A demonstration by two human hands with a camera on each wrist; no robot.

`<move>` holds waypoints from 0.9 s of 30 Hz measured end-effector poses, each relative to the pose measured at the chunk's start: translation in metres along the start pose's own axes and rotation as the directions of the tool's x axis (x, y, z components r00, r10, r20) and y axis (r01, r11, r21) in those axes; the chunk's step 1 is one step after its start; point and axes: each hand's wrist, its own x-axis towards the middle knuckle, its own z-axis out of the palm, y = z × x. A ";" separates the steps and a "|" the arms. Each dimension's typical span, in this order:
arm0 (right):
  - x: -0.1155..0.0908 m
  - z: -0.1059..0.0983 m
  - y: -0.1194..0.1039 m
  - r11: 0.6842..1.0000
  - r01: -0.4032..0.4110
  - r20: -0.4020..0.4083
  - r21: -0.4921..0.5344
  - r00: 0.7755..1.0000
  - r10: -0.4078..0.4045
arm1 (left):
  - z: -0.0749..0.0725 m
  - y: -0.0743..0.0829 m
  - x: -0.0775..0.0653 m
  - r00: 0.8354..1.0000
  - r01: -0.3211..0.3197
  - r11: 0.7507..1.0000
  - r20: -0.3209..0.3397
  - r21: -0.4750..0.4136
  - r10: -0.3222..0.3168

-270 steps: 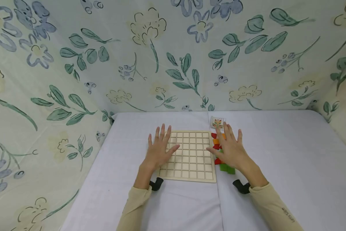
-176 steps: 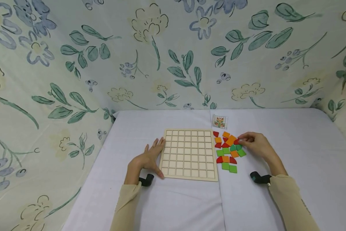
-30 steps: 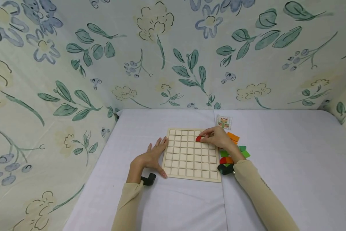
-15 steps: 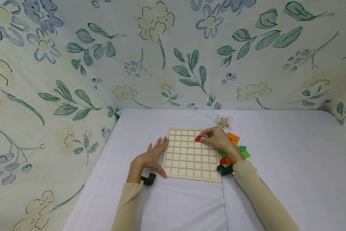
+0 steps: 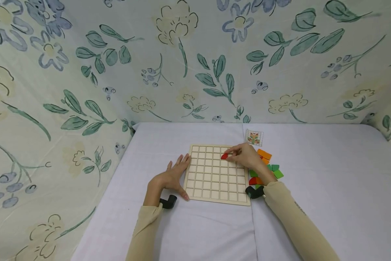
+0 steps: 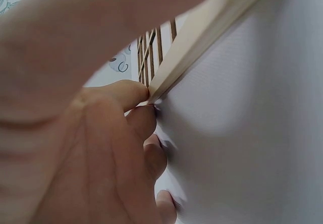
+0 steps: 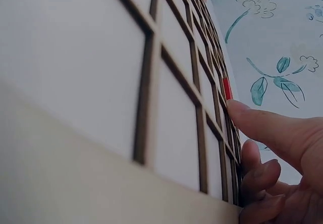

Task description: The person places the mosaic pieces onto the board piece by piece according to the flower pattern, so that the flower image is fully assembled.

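Note:
A wooden grid board [image 5: 208,179] lies flat on the white cloth. My right hand [image 5: 246,156] is over its upper right part, pinching a red quarter-round tile [image 5: 224,156] at a cell in the upper rows. In the right wrist view the thumb meets the end of the red tile [image 7: 226,88], low against the grid. My left hand [image 5: 169,178] spreads along the board's left side, thumb at the near left corner and fingers against the edge. The left wrist view shows fingertips [image 6: 144,95] right at the board's rim [image 6: 186,45].
Orange tiles [image 5: 264,154], green tiles [image 5: 278,174] and red tiles [image 5: 252,181] lie right of the board, partly hidden by my right forearm. Behind them is a small pattern card [image 5: 254,138]. A floral curtain [image 5: 195,65] stands behind the table.
Earlier both hands hovered over the board; the left then settled at its left edge. My right hand has brought the red tile from the pile; in the last second it shifts and turns slightly.

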 end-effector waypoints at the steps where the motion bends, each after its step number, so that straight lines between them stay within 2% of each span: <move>1: 0.000 0.000 0.000 1.000 0.000 -0.002 0.000 1.000 0.000 | 0.000 0.000 0.000 1.000 0.000 1.000 0.001 0.001 0.000; 12: 0.001 -0.001 0.000 0.999 -0.038 0.000 0.005 0.999 0.038 | 0.001 -0.001 0.000 1.000 -0.008 1.000 0.000 -0.005 0.008; 18: -0.001 -0.003 0.001 0.999 -0.028 0.019 0.028 0.999 0.028 | 0.001 -0.002 0.000 1.000 -0.009 1.000 -0.004 -0.009 0.009; 24: -0.012 -0.019 0.005 0.996 -0.021 0.035 0.089 0.999 0.018 | 0.001 -0.001 0.000 1.000 -0.005 1.000 -0.007 -0.013 0.005; 27: -0.020 -0.031 0.007 0.996 -0.032 0.031 0.087 0.999 0.030 | 0.000 -0.001 -0.001 1.000 -0.002 1.000 -0.008 -0.015 0.002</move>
